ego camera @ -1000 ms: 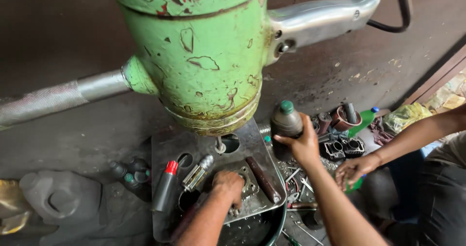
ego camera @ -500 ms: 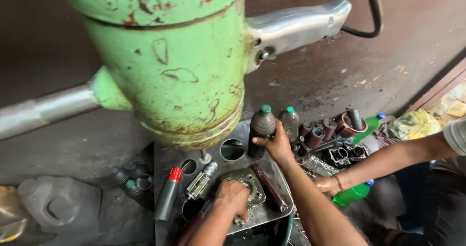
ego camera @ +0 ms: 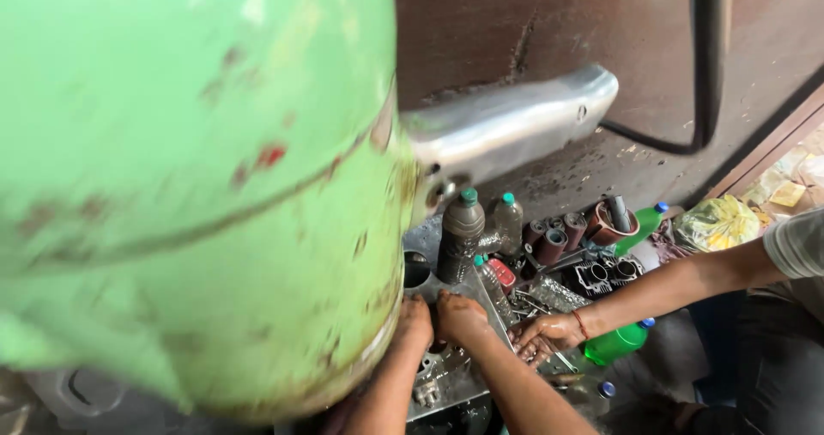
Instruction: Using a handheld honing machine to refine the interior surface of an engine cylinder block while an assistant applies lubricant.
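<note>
left hand [ego camera: 414, 322]: resting flat on the metal plate [ego camera: 446, 375], fingers pressed together, gripping nothing that I can see; half hidden by the green machine [ego camera: 197, 186]
right hand [ego camera: 462, 315]: just beside it, fingers curled down on the plate; whether it pinches anything I cannot tell
plate: low in front of me, under both my hands; dark bottle [ego camera: 461, 233] stands behind it
care: I judge steady, even pressure from both palms best; keep knuckles clear of the machine's rim
nearby: another person's wet hand [ego camera: 541, 336] close on the right; I should keep clear of it

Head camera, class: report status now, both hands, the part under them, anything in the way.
Left hand and right hand both pressed on the grey metal block, grip unclear. Big green machine housing hides the block's left side. A co-worker's hand beside it, among bottles.
</note>
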